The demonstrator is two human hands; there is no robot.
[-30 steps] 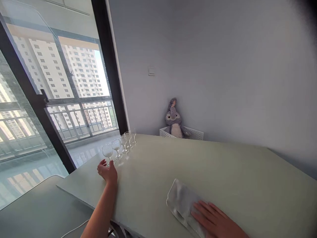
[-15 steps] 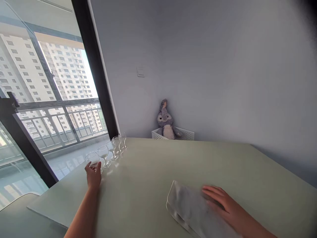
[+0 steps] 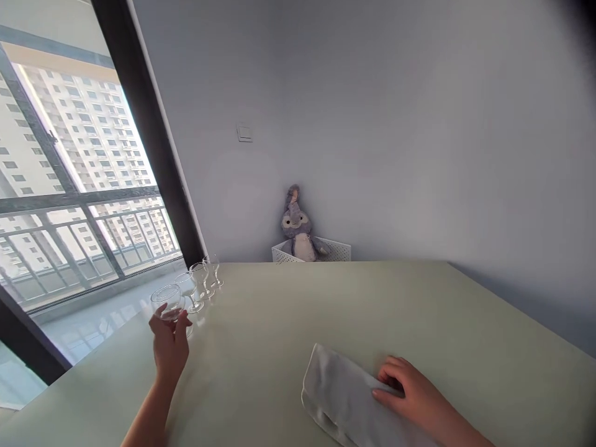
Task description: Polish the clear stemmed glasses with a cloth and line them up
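Stemmed clear drinking glass [image 3: 166, 302], the nearest of a short row, sits at the left edge of the tabletop and is the thing in hand; the account runs from the biggest item down.

Pale green matte table [image 3: 354, 310] fills the lower half of the view, with a plain grey wall behind it and a dark-framed window to the left that looks out on tall apartment blocks. On the floor beyond the far edge stands a white perforated basket [image 3: 338, 249] with a grey plush rabbit toy [image 3: 296, 225] sitting in it.

Nearer, a folded grey cloth [image 3: 342, 397] lies flat on the table. The right hand [image 3: 412, 394] rests on its right end, fingers spread a little and pressing down on the fabric, not gripping it.

The left hand [image 3: 170, 344] has its fingers curled about the lower bowl and stem of the nearest glass, clamped on it; whether the foot has left the table I cannot tell, as the hand hides it. Three more small clear stemmed glasses [image 3: 202, 282] stand upright in a line just behind it, running toward the window corner, untouched.

Judging by this, one glass is taken up and the cloth has not yet met it; the other three are still in their row.
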